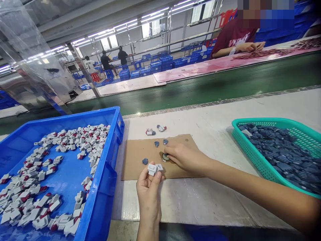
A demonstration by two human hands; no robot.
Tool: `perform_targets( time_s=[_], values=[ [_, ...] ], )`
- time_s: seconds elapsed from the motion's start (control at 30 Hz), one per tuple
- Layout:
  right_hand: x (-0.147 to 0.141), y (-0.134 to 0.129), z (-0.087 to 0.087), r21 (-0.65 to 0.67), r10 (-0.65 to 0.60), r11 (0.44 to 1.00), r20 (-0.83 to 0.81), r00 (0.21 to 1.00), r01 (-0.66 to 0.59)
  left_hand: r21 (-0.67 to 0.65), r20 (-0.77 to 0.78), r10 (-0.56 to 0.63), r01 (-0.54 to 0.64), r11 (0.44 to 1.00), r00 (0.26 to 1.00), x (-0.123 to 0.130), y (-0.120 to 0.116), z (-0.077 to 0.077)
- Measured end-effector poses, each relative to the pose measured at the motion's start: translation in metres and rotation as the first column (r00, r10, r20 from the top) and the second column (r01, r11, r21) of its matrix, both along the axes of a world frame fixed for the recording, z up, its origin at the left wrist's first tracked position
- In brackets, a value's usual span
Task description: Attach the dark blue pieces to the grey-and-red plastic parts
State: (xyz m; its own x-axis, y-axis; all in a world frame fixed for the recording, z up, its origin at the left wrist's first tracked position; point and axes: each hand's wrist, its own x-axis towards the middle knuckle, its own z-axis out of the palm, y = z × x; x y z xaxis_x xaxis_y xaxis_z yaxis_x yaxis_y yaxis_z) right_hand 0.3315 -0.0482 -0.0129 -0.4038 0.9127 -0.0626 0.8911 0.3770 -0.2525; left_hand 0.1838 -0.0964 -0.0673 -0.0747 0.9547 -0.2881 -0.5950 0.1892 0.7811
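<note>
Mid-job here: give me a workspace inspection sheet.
Surface: pale worktop; cardboard sheet, stained beside a small round item.
Job's things: light-grey part; blue bin of grey-and-red parts; green basket of dark blue pieces.
Clutter: three loose blue pieces on the cardboard sheet; two multicoloured parts beyond it.
Hands: left hand holds the light-grey part; right hand at the round item, grip unclear.
Cables: nothing seen.
Surroundings: green belt, a co-worker across it, blue crates.

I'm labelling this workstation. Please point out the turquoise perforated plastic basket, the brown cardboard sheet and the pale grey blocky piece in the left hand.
Turquoise perforated plastic basket (pixel 251 154): head view, left wall.
Brown cardboard sheet (pixel 136 152): head view, bare left part.
Pale grey blocky piece (pixel 151 169): head view, left part.
</note>
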Motion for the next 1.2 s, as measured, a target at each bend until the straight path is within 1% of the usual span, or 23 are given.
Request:
perform_targets(
  time_s=[0.1,0.23,0.3,0.4,0.47,0.5,0.53,0.6,0.63,0.7,0.77,0.87,0.97,1.07,1.2],
  values=[
    [0.001,-0.001,0.002,-0.013,0.003,1.000,-0.022,1.000,-0.003,0.018,-0.039,-0.028,0.029,0.999,0.999,0.001,-0.002,0.001],
    [0.003,-0.002,0.003,0.009,-0.037,0.999,-0.042,0.998,0.037,0.043,-0.071,-0.032,0.035,0.998,0.997,0.003,-0.003,0.003],
    [0.004,-0.002,0.001,-0.003,-0.013,1.000,-0.066,0.998,0.013,0.062,-0.077,-0.047,0.051,0.997,0.996,0.002,-0.003,0.004],
    [0.006,-0.002,0.002,-0.003,0.022,1.000,-0.124,0.992,-0.022,0.100,-0.080,-0.051,0.059,0.993,0.995,0.002,-0.001,0.004],
    [0.008,-0.002,0.004,0.021,-0.005,1.000,-0.203,0.979,0.010,0.112,-0.090,-0.047,0.057,0.992,0.995,0.002,-0.001,0.004],
    [0.009,-0.002,0.005,0.006,-0.040,0.999,-0.277,0.960,0.044,0.109,-0.096,-0.045,0.055,0.992,0.994,0.002,0.000,0.005],
    [0.009,-0.003,0.007,-0.037,-0.084,0.996,-0.372,0.925,0.075,0.103,-0.102,-0.044,0.054,0.993,0.994,0.003,0.000,0.005],
    [0.009,-0.007,0.011,-0.173,-0.183,0.980,-0.567,0.803,0.101,0.086,-0.105,-0.058,0.067,0.994,0.993,0.003,-0.001,0.005],
    [0.009,-0.009,0.013,-0.236,-0.228,0.967,-0.637,0.737,0.096,0.081,-0.101,-0.073,0.081,0.993,0.992,0.003,-0.001,0.005],
    [0.007,-0.015,0.017,-0.298,-0.276,0.951,-0.707,0.652,0.080,0.082,-0.085,-0.098,0.105,0.991,0.992,0.003,-0.002,0.006],
    [0.004,-0.021,0.019,-0.320,-0.299,0.944,-0.728,0.617,0.081,0.085,-0.070,-0.104,0.110,0.990,0.992,0.003,-0.003,0.006],
    [0.000,-0.028,0.019,-0.367,-0.316,0.929,-0.734,0.601,0.040,0.089,-0.055,-0.079,0.083,0.993,0.995,0.003,-0.003,0.005],
    [-0.003,-0.031,0.017,-0.395,-0.320,0.919,-0.735,0.598,0.006,0.093,-0.049,-0.097,0.101,0.991,0.994,0.002,-0.002,0.003],
    [-0.005,-0.033,0.016,-0.381,-0.307,0.924,-0.731,0.609,0.008,0.092,-0.048,-0.121,0.125,0.988,0.992,0.001,-0.001,0.001],
    [-0.005,-0.033,0.014,-0.361,-0.288,0.932,-0.716,0.636,0.016,0.091,-0.043,-0.090,0.093,0.991,0.995,0.002,-0.002,0.003]
  ],
)
